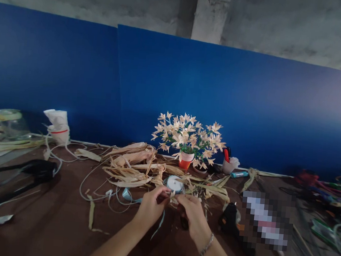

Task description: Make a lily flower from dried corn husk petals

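At the middle of the brown, flat-topped desk (67,222), the left hand (152,206) and the right hand (191,212) are working close together, fingertips drawn narrow and pinching a small, pale, petal-like piece of dried plant material (172,196) between them. The piece is sitting just above the desk, in front of a round, white-and-pale-blue spool (174,183), and its exact form is too small to tell. Behind the spool, a bushy bunch of cream, star-shaped flowers with green stems (184,134) is standing upright in an orange-and-white, ribbed cup (186,160); judging by its fullness, that arrangement is looking largely complete. The piece in the fingers, by contrast, is staying apart from the bunch and is seemingly at an unfinished stage, so the joining or shaping of it is probably remaining. Plenty of material is also lying unworked: a loose heap of tan, papery, dried husks (133,162) is spreading to the left of the cup. A black, pistol-shaped glue gun (230,218) is resting to the right of the hands, touched by neither, and red-handled scissors (226,154) are apparently standing in a whitish, translucent cup (230,166) farther back.
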A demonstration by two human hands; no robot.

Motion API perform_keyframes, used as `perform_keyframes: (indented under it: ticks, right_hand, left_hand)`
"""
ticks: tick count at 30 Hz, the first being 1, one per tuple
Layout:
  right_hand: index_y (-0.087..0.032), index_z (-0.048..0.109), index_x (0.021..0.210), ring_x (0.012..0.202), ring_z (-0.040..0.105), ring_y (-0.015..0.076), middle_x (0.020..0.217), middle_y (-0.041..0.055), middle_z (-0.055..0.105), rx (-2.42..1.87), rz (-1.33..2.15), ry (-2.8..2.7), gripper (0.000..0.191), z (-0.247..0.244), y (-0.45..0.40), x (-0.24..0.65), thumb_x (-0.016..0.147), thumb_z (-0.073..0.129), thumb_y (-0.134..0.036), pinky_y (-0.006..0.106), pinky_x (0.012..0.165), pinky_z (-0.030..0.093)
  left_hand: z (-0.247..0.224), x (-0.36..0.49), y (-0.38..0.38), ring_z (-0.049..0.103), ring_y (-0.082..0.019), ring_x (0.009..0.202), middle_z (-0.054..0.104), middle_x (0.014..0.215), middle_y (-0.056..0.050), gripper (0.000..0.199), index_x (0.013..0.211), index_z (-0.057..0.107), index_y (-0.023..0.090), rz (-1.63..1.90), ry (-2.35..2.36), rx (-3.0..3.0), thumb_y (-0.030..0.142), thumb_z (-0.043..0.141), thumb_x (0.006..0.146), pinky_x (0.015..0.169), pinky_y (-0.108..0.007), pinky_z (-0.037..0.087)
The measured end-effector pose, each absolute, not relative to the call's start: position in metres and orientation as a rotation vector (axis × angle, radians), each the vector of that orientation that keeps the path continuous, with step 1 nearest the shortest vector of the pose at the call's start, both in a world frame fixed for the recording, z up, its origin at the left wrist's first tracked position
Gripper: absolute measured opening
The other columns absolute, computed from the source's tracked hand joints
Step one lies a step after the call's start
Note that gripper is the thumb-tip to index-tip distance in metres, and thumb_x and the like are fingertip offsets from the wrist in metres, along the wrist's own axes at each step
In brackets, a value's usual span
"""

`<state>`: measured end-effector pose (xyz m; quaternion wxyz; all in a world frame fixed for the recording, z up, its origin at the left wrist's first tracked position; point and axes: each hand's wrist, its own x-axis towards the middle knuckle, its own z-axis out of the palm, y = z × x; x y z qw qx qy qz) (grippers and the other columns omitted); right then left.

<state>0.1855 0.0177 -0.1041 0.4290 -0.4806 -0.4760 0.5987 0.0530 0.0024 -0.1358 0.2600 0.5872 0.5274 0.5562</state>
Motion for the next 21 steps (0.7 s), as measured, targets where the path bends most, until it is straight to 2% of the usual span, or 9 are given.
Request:
perform_keyframes:
  ticks: [4,13,21]
  right_hand:
    - [-0.015,0.048,0.041,0.040,0.028,0.0057,0.038,-0.0056,0.037,-1.177,1.375,-1.332,0.019,-0.1025,0.0183,0.1871,0.058,0.053,-0.022,0.021,0.041,0.018]
    - [-0.015,0.046,0.041,0.045,0.032,0.0064,0.041,-0.0052,0.038,-1.182,1.287,-1.476,0.017,-0.1036,0.0212,0.1892,0.057,0.048,-0.018,0.020,0.044,0.023]
    - [-0.014,0.049,0.042,0.045,0.033,0.0064,0.042,-0.0053,0.039,-1.136,1.324,-1.501,0.021,-0.0974,0.0193,0.1898,0.061,0.052,-0.023,0.020,0.045,0.024]
  left_hand:
    - [-0.1339,0.0516,0.0010,0.059,-0.017,0.068,0.068,0.076,-0.004,0.023,0.080,0.068,0.023,1.501,1.409,1.749,0.012,0.053,0.065,0.066,-0.025,0.042]
    - [-0.1278,0.0529,-0.0023,0.053,-0.015,0.058,0.061,0.059,-0.003,0.022,0.058,0.066,0.021,1.411,1.394,1.884,0.009,0.050,0.066,0.057,-0.022,0.037]
    - [-0.1311,0.0521,-0.0008,0.049,-0.012,0.056,0.056,0.055,-0.001,0.019,0.053,0.062,0.017,1.360,1.458,1.837,0.010,0.050,0.066,0.055,-0.020,0.035]
